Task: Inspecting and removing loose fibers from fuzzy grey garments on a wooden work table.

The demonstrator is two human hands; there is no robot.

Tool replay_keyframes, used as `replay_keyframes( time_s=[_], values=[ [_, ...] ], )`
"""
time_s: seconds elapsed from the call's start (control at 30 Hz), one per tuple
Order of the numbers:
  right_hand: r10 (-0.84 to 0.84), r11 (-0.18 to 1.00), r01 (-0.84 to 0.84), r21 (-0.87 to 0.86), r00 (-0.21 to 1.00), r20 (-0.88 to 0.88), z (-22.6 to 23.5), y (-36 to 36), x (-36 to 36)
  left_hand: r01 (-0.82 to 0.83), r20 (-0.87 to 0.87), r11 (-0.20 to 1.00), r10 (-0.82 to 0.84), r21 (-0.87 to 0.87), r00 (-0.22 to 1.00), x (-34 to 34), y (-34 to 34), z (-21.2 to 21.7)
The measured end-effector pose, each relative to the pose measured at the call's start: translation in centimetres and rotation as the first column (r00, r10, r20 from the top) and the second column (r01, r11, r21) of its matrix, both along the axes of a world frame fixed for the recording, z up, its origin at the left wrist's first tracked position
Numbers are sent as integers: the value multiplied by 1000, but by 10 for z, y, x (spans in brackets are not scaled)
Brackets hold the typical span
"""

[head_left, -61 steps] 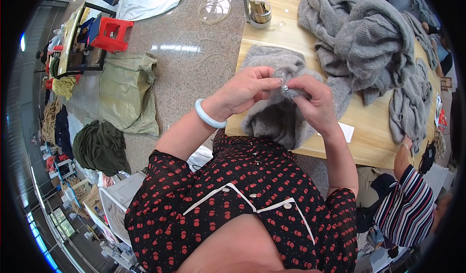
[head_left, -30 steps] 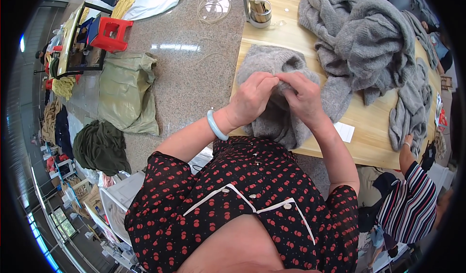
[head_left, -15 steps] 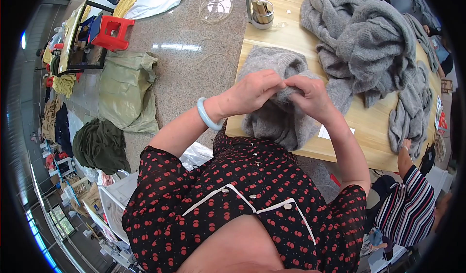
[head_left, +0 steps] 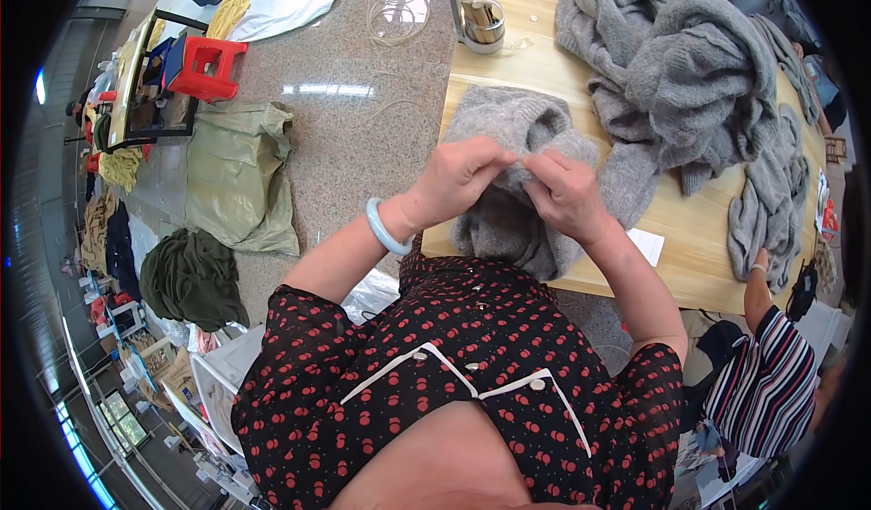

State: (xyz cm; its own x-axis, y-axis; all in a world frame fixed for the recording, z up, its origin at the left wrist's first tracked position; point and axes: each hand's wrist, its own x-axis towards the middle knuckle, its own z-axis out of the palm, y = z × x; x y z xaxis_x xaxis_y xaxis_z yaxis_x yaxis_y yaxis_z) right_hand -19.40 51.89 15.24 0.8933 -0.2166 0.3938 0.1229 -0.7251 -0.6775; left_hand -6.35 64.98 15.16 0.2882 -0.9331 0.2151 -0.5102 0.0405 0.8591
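Grey knit piece (head_left: 508, 192) is held at wooden table (head_left: 689, 238) edge, pinched by left hand (head_left: 458, 179) & right hand (head_left: 567, 197). Work judged mid-way; grey sweater pile (head_left: 680, 65) apparently left untouched.

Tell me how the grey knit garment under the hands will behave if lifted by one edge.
The grey knit garment would probably droop limply; it already lies bunched in soft folds. It looks thick, so likely weighty. Where the left hand and right hand pinch it, it puckers, so it may stretch.
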Motion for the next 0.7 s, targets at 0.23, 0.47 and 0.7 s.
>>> replay_keyframes(
  time_s=[0.23,0.47,0.7],
  values=[
    [-113,993,114,-4,990,88,-7,10,8,-329,91,906,364,-267,927,-29,-6,-12],
    [-214,976,208,68,972,94,-14,18,8,-363,33,897,383,-251,923,-33,-1,-12],
    [-227,934,229,275,973,-40,-9,15,9,-285,194,898,361,-335,912,-23,1,-13]
  ],
)
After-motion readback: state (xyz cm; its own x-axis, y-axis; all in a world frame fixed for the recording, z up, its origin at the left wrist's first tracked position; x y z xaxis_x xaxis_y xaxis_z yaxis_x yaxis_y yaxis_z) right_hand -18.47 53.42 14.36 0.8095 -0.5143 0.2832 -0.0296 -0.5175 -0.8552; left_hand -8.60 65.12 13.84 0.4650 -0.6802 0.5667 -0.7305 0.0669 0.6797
